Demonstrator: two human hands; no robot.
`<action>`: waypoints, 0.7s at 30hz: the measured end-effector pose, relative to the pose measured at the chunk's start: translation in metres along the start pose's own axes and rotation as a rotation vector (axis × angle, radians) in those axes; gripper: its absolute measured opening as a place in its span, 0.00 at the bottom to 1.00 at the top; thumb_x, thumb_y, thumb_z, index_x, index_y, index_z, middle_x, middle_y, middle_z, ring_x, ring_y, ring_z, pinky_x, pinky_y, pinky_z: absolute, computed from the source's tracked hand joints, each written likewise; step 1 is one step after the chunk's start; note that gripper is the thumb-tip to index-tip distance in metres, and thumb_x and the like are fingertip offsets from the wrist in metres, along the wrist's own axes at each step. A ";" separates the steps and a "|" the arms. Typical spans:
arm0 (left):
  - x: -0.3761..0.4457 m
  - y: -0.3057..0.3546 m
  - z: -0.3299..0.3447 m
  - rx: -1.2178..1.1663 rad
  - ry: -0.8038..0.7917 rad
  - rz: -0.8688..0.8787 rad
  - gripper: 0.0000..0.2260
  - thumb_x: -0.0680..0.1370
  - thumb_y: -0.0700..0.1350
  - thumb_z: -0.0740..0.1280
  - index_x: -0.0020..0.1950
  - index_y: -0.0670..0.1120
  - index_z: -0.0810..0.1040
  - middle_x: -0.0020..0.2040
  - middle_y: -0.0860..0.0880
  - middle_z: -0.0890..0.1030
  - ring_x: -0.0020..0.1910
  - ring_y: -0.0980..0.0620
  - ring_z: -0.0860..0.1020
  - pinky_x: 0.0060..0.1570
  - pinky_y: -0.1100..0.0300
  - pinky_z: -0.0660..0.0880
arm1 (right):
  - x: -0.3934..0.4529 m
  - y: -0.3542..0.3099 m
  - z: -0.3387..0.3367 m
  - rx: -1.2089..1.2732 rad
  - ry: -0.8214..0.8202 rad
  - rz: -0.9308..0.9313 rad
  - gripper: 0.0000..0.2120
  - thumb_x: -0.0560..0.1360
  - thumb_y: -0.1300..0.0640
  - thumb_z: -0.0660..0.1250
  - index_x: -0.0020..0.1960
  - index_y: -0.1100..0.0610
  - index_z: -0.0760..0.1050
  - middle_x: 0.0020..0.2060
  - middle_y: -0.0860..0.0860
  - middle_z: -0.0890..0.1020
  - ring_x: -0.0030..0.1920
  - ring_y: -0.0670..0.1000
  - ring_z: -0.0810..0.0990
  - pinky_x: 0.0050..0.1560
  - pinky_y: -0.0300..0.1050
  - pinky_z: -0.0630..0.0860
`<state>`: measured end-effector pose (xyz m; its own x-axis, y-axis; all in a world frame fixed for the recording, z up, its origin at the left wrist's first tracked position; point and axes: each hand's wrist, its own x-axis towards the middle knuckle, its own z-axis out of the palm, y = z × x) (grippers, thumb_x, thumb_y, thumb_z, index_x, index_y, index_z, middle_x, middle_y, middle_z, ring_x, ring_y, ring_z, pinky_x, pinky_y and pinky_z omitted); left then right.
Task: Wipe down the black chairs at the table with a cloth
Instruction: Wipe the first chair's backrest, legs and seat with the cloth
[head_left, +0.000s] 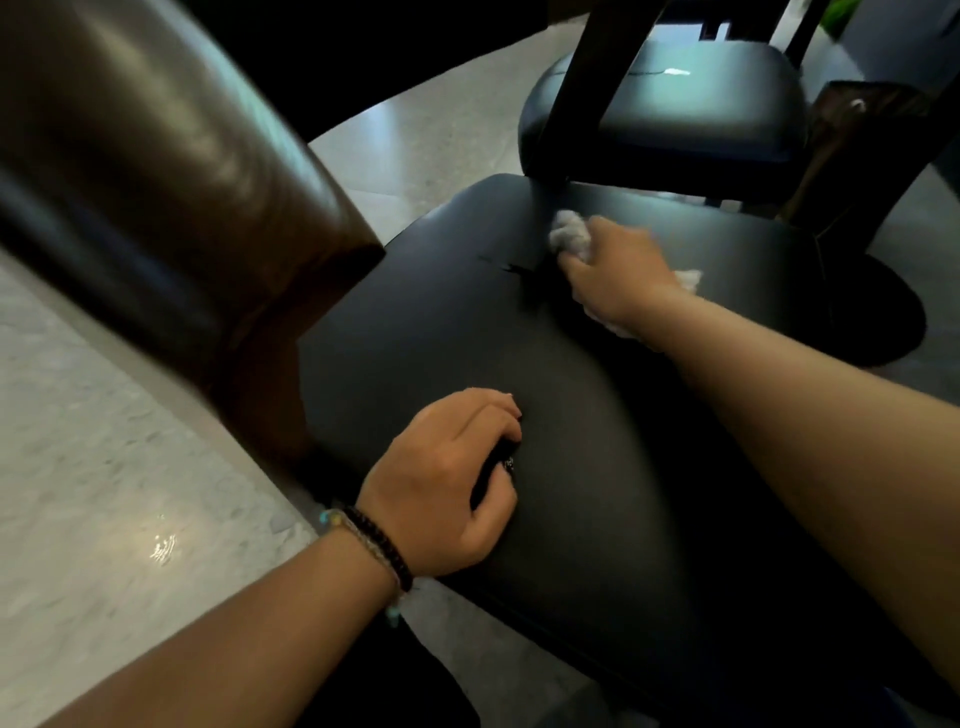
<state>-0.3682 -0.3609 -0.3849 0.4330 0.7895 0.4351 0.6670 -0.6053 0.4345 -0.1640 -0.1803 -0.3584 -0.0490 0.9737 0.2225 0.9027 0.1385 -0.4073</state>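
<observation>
A black padded chair seat (597, 415) fills the middle of the view. At its far edge my right hand (608, 270) grips a crumpled white cloth (570, 234) and presses it on the seat, close to a dark table leg (587, 88). Part of the cloth shows behind my wrist. My left hand (447, 478) rests on the near part of the seat, a beaded bracelet on its wrist. Its fingers curl round a small dark object (500, 464) that I cannot identify. A second black chair seat (691, 104) stands beyond the leg.
A brown leather chair back (171, 171) rises at the left, touching the seat's left side. Pale polished stone floor (104, 493) lies to the left and beyond. A round dark table base (878, 312) sits on the floor at the right.
</observation>
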 end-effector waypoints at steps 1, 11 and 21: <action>-0.001 0.001 0.001 0.002 0.020 -0.012 0.11 0.73 0.41 0.62 0.51 0.40 0.79 0.56 0.45 0.78 0.60 0.49 0.76 0.62 0.54 0.72 | -0.012 -0.013 0.006 0.017 -0.035 -0.102 0.14 0.78 0.49 0.62 0.56 0.59 0.74 0.54 0.63 0.80 0.55 0.65 0.77 0.49 0.51 0.71; -0.003 0.002 0.003 0.018 0.058 -0.048 0.14 0.71 0.42 0.61 0.53 0.40 0.80 0.58 0.46 0.79 0.60 0.50 0.76 0.60 0.52 0.72 | 0.036 -0.003 -0.005 -0.116 -0.047 -0.259 0.13 0.78 0.53 0.62 0.57 0.62 0.74 0.54 0.66 0.80 0.54 0.67 0.78 0.51 0.52 0.72; -0.001 0.000 0.003 0.040 0.035 -0.067 0.15 0.70 0.43 0.60 0.52 0.41 0.80 0.58 0.46 0.79 0.59 0.51 0.76 0.62 0.55 0.70 | -0.019 -0.076 0.033 0.131 -0.346 -0.591 0.07 0.77 0.49 0.65 0.48 0.50 0.69 0.41 0.49 0.76 0.41 0.53 0.75 0.41 0.44 0.65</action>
<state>-0.3672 -0.3618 -0.3875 0.3654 0.8235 0.4339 0.7176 -0.5461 0.4322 -0.2457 -0.2037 -0.3614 -0.6692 0.7271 0.1533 0.6249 0.6623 -0.4134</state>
